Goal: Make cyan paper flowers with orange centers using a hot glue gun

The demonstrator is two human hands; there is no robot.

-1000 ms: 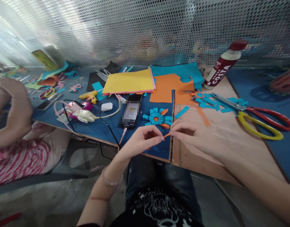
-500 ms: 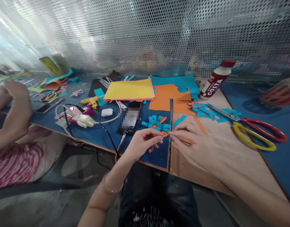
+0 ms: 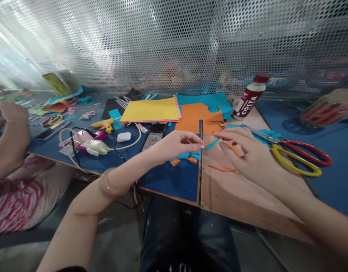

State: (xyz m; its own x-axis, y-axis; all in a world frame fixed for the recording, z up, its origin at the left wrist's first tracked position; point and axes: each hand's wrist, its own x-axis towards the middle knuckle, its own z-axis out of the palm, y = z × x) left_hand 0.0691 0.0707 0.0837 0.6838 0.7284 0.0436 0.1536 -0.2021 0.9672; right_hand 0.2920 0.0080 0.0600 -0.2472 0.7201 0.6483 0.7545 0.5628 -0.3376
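My left hand [image 3: 188, 142] reaches over the blue paper flower, its thumb and fingertips pinched at the left end of a narrow blue paper strip [image 3: 212, 144]. Just to the right, my right hand [image 3: 244, 149] hovers with thumb and forefinger apart, near the strip's other end. Below my left hand lies the blue paper flower [image 3: 187, 155], partly covered, with orange petal pieces [image 3: 192, 160] at its lower edge. Thin orange paper strips [image 3: 223, 168] rest on the bare board under my right hand.
Large red-and-yellow-handled scissors [image 3: 300, 155] lie at right, near a Costa bottle [image 3: 249, 99]. Yellow sheets [image 3: 149, 108] and orange paper [image 3: 188, 115] lie behind. Leftward are a phone [image 3: 151, 141], an earbud case [image 3: 124, 137], a glue gun [image 3: 103, 125], cables and another person's arm [image 3: 13, 139].
Both hands have parted and moved up and away from me. The small orange piece they held together now appears let go beside the flower. My left hand has reached the blue strip.
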